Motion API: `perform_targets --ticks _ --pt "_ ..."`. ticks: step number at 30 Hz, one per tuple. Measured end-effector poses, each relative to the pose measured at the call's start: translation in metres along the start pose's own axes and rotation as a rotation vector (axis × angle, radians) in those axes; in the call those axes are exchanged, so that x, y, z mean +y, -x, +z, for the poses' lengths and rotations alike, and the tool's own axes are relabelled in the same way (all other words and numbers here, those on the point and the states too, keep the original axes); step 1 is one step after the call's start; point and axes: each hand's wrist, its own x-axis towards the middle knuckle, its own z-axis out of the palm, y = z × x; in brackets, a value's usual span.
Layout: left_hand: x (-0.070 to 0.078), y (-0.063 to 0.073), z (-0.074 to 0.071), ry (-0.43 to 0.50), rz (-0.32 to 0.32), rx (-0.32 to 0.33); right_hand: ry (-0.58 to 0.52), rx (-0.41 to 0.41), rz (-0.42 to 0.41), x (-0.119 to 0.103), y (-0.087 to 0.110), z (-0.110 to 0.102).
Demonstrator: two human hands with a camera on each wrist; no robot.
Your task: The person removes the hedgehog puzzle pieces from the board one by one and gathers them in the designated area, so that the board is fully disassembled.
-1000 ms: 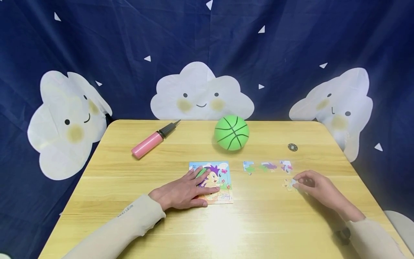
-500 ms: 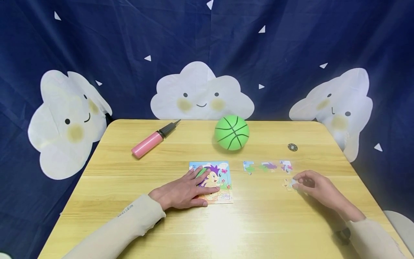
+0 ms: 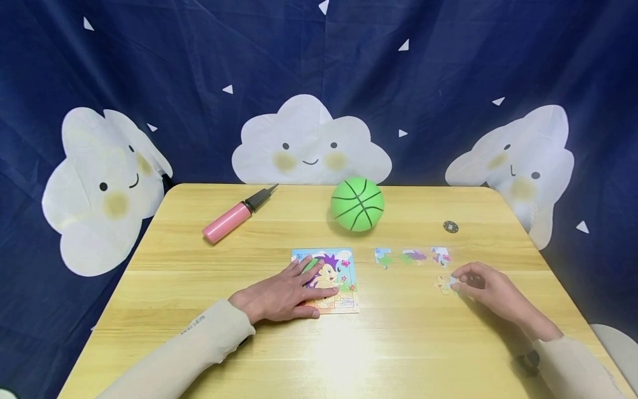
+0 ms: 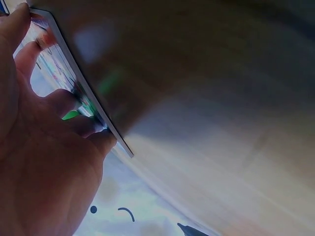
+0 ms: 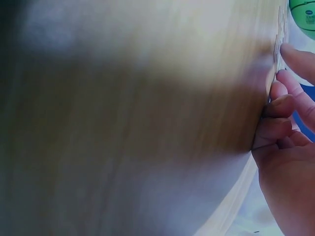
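My left hand (image 3: 286,293) rests with spread fingers on a square puzzle board (image 3: 351,303) showing a purple-haired hedgehog. In the left wrist view, its fingertips press over the board's edge (image 4: 87,88). To the right, my right hand (image 3: 490,285) pinches a pale beige and blue puzzle piece (image 3: 442,285) at its right end, thumb and forefinger together, the other fingers curled under. The right wrist view has this hand (image 5: 290,162) low at the tabletop. Above that piece lies a row of loose pieces: a blue and green one (image 3: 382,257), a green and purple one (image 3: 415,256) and a purple-and-blue one (image 3: 441,256).
A green ball (image 3: 357,204) with black lines stands behind the puzzle on the wooden table (image 3: 399,349). A pink hand pump (image 3: 227,223) lies back left, a dark round chip (image 3: 451,226) back right. A navy cloth (image 3: 199,66) with smiling clouds hangs behind.
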Motion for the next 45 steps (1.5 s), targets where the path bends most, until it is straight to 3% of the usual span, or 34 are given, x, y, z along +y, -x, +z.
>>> perform_targets --ticks 10,13,18,23,33,39,45 --pt "-0.001 0.003 0.0 0.003 0.026 0.019 -0.021 -0.007 0.028 -0.004 0.001 -0.001" --pt "-0.001 0.003 0.001 -0.007 0.029 0.025 -0.027 0.017 -0.002 -0.013 -0.001 -0.003" --pt "-0.002 0.005 0.003 -0.025 0.028 0.037 -0.088 0.044 -0.111 -0.043 -0.012 0.004" --pt "-0.006 0.012 0.002 -0.03 0.058 0.065 -0.133 -0.007 -0.208 -0.082 -0.027 0.021" --pt "-0.016 0.033 0.001 -0.032 0.026 0.07 -0.172 -0.147 -0.233 -0.162 -0.068 0.068" --pt "-0.018 0.035 0.005 -0.062 0.023 0.067 -0.277 -0.241 -0.288 -0.19 -0.085 0.098" --pt "-0.019 0.036 0.005 -0.076 0.022 0.061 -0.227 -0.243 -0.331 -0.203 -0.092 0.118"
